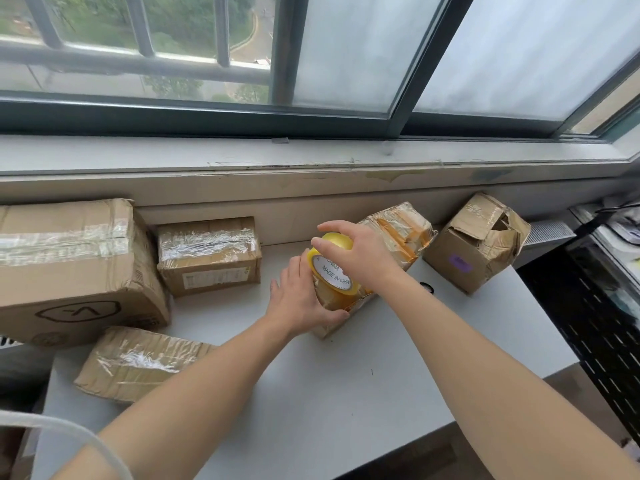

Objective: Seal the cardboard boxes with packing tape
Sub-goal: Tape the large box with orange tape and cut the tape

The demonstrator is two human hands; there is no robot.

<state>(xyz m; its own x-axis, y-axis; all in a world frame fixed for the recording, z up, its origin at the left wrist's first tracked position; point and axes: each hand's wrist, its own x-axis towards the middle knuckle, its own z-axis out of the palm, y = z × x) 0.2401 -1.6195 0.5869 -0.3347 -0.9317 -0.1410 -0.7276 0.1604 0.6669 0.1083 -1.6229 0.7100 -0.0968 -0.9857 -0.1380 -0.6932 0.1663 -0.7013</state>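
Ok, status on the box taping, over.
Right grip holds tape roll on centre box. Left grip holds that box's near end. Torn box at right gapes open, apart from both hands.

Tape roll (333, 271) core label reads "MADE IN CHINA", partly hidden; other box labels too blurry.
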